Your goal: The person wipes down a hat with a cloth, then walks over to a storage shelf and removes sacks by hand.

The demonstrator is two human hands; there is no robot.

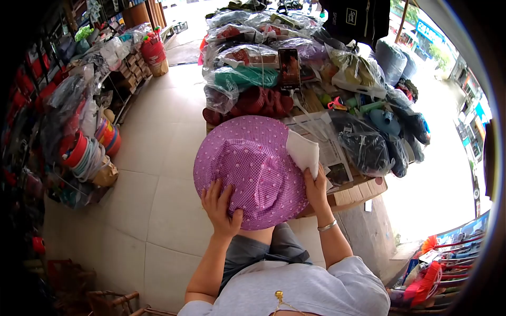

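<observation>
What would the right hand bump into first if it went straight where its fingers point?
Beyond the white cloth the right hand is holding, probably the newspaper on the table, though it might pass above it; depth is hard to judge.

Obs.: occlusion and cutoff, head view.
Polka-dot gingham sun hat [253, 171] is hiding part of the lap; top edge is cropping the black bag [354, 23]. Newspaper [322, 138] print is appearing too small to read; far-left goods [29, 89] are blurring into darkness.

Daylight glare right, dark curved fisheye edges
</observation>
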